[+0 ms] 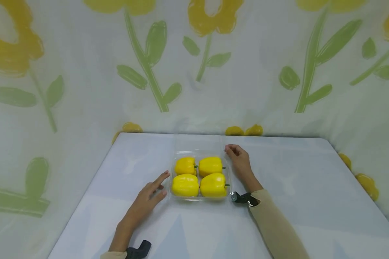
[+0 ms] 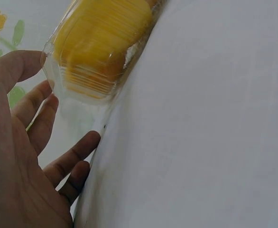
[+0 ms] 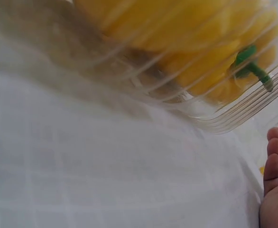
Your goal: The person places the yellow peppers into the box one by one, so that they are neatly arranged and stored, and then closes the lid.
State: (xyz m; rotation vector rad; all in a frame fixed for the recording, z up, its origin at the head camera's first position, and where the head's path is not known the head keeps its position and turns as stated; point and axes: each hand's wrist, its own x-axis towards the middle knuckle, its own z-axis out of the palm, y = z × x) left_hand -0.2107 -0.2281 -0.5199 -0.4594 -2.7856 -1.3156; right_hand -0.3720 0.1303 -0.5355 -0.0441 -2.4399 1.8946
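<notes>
A clear plastic clamshell box (image 1: 199, 199) stands on the table with its transparent lid (image 1: 197, 142) raised at the back. Inside sit several yellow bell peppers (image 1: 185, 185) with green stems (image 3: 245, 61). My left hand (image 1: 146, 198) is at the box's left side, fingers spread and mostly straight. A fingertip touches the box rim in the left wrist view, while the other fingers stay apart from the box. At the lid's right edge, my right hand (image 1: 241, 162) pinches the thin plastic between thumb and curled fingers. Only part of that hand shows in the right wrist view.
The white table (image 1: 295, 201) reaches back to a wall covering (image 1: 246, 72) printed with yellow flowers and green leaves. A black wrist strap (image 1: 246, 198) sits on the right wrist, and a black device (image 1: 139, 249) on the left.
</notes>
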